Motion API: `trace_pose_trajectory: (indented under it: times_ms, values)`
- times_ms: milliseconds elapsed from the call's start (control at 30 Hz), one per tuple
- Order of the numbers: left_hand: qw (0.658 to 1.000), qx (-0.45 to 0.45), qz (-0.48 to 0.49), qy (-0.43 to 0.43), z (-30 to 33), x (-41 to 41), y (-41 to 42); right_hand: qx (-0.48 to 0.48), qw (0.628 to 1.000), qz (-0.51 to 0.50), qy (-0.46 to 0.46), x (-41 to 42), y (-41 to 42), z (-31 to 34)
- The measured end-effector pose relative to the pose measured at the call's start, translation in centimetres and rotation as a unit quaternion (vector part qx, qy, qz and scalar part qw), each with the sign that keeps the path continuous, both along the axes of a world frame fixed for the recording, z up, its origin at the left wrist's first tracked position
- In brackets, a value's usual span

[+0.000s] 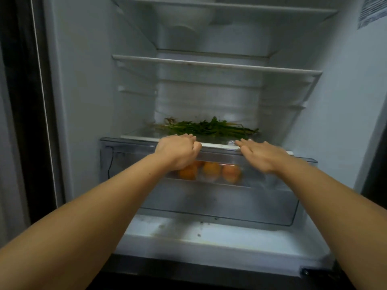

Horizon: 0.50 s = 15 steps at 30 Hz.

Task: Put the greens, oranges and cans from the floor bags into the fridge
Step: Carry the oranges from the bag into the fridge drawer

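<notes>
Resting on the clear drawer's (209,197) top front edge: left hand (178,151) with fingers curled over it, right hand (261,155) flat, fingers spread. Oranges (211,170) inside drawer. Greens (209,127) on the shelf (138,136) directly above. Sticker (371,11) on fridge (345,122) wall, upper right; print unreadable.

The fridge (88,84) stands open, its upper shelves bare. The greens (206,128), a loose bunch of long leafy stems, lie flat across the lowest glass shelf, roots to the left. Below them, several oranges (211,171) sit side by side inside the clear drawer (219,197), seen blurred through its front wall.
</notes>
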State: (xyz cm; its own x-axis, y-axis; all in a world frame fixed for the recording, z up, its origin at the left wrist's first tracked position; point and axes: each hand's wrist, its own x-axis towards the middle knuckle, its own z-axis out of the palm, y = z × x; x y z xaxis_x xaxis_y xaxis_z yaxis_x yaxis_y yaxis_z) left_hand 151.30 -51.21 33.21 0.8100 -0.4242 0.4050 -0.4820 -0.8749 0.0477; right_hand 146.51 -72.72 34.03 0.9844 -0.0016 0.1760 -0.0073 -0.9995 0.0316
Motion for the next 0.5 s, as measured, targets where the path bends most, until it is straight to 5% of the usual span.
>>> trace_pose_trajectory:
  times_ms: [500]
  values:
    - [0.995,-0.025,0.003,-0.100,-2.4,7.4,-2.2,0.003,0.999,0.000,-0.051,5.4,-1.7,-1.5]
